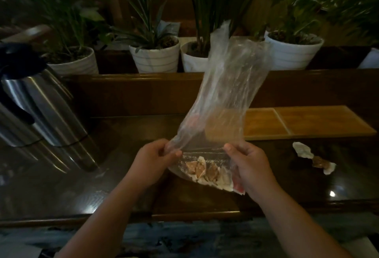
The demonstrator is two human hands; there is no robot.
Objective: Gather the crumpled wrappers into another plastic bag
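Clear crinkled plastic bag point(225, 93) — upright, limp, wrapped sweets point(205, 170) below

Clear film, dark wood, white pots

A clear plastic bag point(223, 97) is seen over a dark brown surface point(123, 186); brown-and-white wrapped pieces point(203, 170) are shown below it, a tan tray point(307, 122) to its right, silver flasks point(41, 101) to its left, and white grey-striped pots point(155, 57) behind it.
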